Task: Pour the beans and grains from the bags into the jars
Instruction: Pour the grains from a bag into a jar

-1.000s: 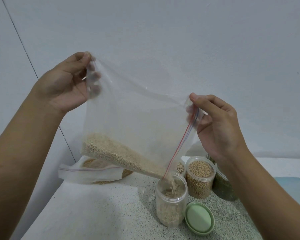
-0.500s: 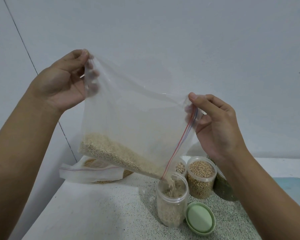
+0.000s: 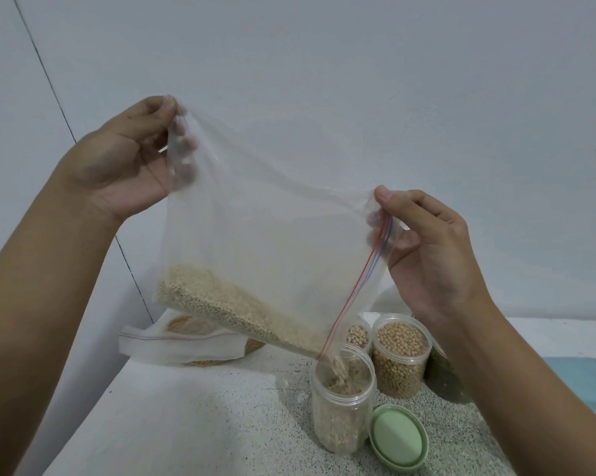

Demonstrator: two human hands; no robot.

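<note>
This looks like a home kitchen or pantry corner. A speckled stone counter runs up against a plain white wall, with a dark seam where two wall faces meet. Clear plastic jars of dry food stand on it: a bean jar of tan beans, a green jar with dark contents, and an open grain jar with its pale green lid beside it. A zip bag of grain above them and a second bag lying at the back are ordinary household food storage.

Green lid, speckled grey counter
</note>
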